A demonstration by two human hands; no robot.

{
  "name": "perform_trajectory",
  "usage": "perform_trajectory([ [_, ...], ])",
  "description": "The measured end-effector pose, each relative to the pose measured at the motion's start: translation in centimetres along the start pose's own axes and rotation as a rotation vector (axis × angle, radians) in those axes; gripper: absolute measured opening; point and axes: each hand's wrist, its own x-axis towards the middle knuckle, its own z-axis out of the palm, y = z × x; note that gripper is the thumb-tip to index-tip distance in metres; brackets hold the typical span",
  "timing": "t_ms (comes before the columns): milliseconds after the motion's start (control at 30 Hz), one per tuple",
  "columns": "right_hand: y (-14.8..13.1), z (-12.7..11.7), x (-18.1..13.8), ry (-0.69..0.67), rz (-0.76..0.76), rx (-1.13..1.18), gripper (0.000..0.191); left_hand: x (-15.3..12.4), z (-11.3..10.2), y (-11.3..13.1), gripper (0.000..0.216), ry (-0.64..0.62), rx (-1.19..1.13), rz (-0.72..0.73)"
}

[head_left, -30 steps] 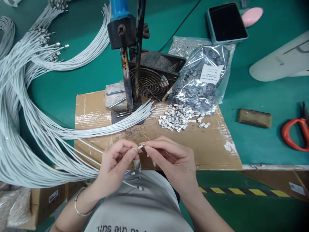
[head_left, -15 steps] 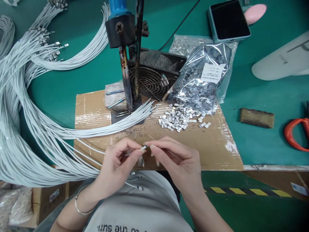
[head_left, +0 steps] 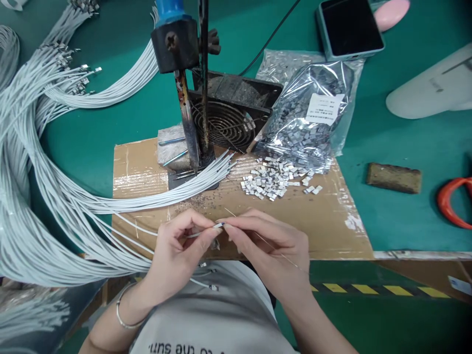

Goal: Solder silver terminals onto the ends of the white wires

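My left hand (head_left: 179, 258) is closed in a pinch on a white cable (head_left: 219, 225), whose dark tip points right. Thumb and forefinger of my right hand (head_left: 278, 250) meet at that tip, fingers pressed together; any small part between them is hidden. A thin solder wire (head_left: 230, 213) runs through the right hand, its end sticking out up and left. Above both hands, a bundle of white cables (head_left: 177, 194) lies with its stripped ends under a soldering iron (head_left: 187, 125). Small metal connectors (head_left: 269, 184) lie heaped to the right of those ends.
A cardboard sheet (head_left: 136, 167) covers part of the green table. Behind it stand a fan (head_left: 224, 125) and a clear bag of connectors (head_left: 302, 128). To the right are a brown block (head_left: 394, 178), red-handled scissors (head_left: 448, 206) and a white bottle-like object (head_left: 427, 91). More cables (head_left: 47, 221) drape at left.
The two hands have come slightly closer, with the right fingertips now against the cable tip. The view has shifted a little, so the soldering iron appears further left.
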Motion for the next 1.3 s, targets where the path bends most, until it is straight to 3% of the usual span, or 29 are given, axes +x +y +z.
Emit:
perform_trajectory([
  [233,-0.1,-0.5,0.4,-0.056,-0.033,0.007,0.027,0.1,-0.2,-0.6,0.016,-0.011,-0.036,-0.013],
  [600,-0.3,-2.1,0.9,-0.22,-0.199,-0.111,0.03,0.1,-1.6,-0.3,0.026,-0.142,0.049,-0.125],
  [833,-0.6,-2.0,1.0,-0.243,-0.094,-0.071,0.033,0.1,-1.8,-0.1,0.027,-0.181,0.061,-0.114],
  [1100,-0.7,-2.1,1.1,-0.288,-0.004,-0.055,0.021,0.4,-1.7,0.3,0.027,-0.262,0.016,-0.114],
  [1167,-0.9,-2.4,1.1,-0.313,-0.068,-0.126,0.018,0.4,-1.7,0.2,0.025,-0.269,0.019,-0.111],
  [1300,-1.3,-3.1,1.4,-0.389,-0.356,-0.336,0.018,0.4,-2.0,0.1,0.022,-0.286,0.023,-0.117],
])
